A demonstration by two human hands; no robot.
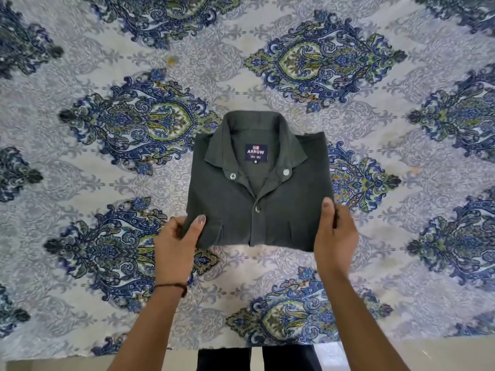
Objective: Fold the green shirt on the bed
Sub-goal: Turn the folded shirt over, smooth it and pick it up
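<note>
Two bare forearms reach in from the bottom edge, the left forearm (150, 330) and the right forearm (356, 317), both stretching up toward a folded green shirt (281, 218) that lies in the middle of the view.

Under the shirt and spreading out from it on every side is a bedspread (267, 76), pale grey-white with large blue and green paisley medallions. Below the shirt, past the near edge of the bedspread, dark trousers (284, 357) show between the forearms, with a strip of pale floor (53, 365) beside them.

The shirt is dark green and folded into a neat rectangle, front side up, with its collar pointing away from the person.

The left hand (175, 242) grips the shirt's near left corner, its thumb lying on top of the cloth and its fingers curled round the edge. The right hand (334, 231) grips the shirt's near right edge in the same way, thumb on top and fingers wrapped round the side.

Near the left thumb, a chest pocket (214, 231) sits on the shirt front. Inside the collar is a dark blue label (256, 153) reading ARROW. A thin dark thread band (171, 286) circles the left wrist, below the shirt. One silver snap (232, 176) sits at each collar tip, and a third lies lower on the placket.
</note>
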